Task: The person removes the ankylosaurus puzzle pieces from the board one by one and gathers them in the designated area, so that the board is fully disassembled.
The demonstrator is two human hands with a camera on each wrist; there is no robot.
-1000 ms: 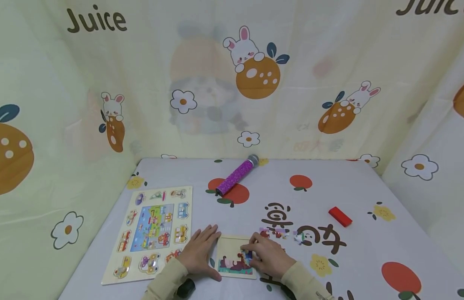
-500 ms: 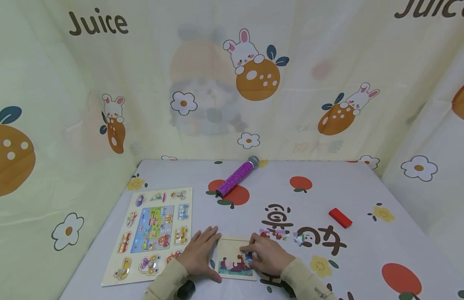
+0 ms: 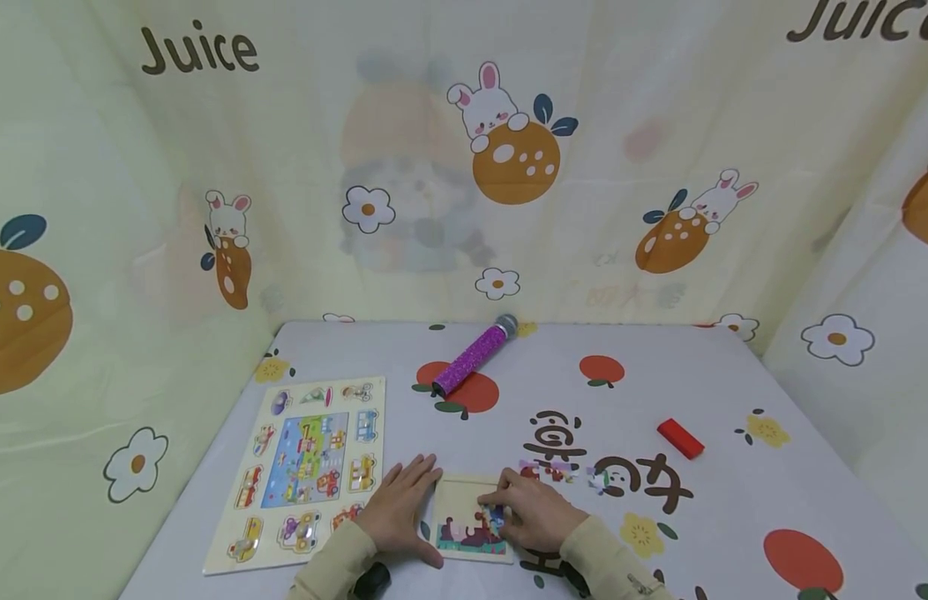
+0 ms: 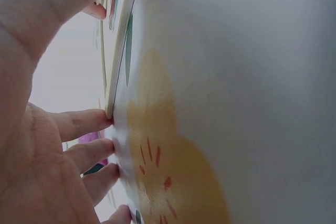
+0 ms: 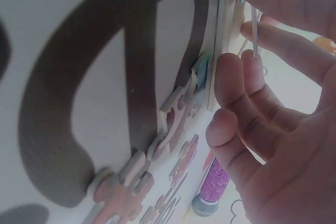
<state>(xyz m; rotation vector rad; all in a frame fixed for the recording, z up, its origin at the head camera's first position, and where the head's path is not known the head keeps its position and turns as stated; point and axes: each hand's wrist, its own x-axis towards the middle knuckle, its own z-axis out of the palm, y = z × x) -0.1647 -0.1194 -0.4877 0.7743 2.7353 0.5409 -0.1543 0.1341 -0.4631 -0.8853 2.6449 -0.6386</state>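
Observation:
A small wooden jigsaw tray [image 3: 458,492] lies in front of me, its lower part filled with fitted puzzle pieces [image 3: 467,537]. My left hand [image 3: 399,512] rests against the tray's left side, fingers spread and thumb near the bottom corner. Over the tray's right half, my right hand [image 3: 537,510] pinches a puzzle piece; the right wrist view shows its thin pale edge [image 5: 255,38] among the fingertips. The hand hides most of this piece in the head view. Loose puzzle pieces [image 5: 123,192] lie on the cloth beside the tray.
A larger vehicle puzzle board [image 3: 374,483] lies to the left. Behind the tray is a purple glittery microphone [image 3: 471,360]. A red block [image 3: 681,438] sits at the right, and a loose puzzle piece [image 3: 599,478] lies beyond my right hand. Patterned curtains [image 3: 419,292] enclose the table.
The view tilts slightly upward. My right fingers shift very slightly to the left over the tray; my left hand stays against its side.

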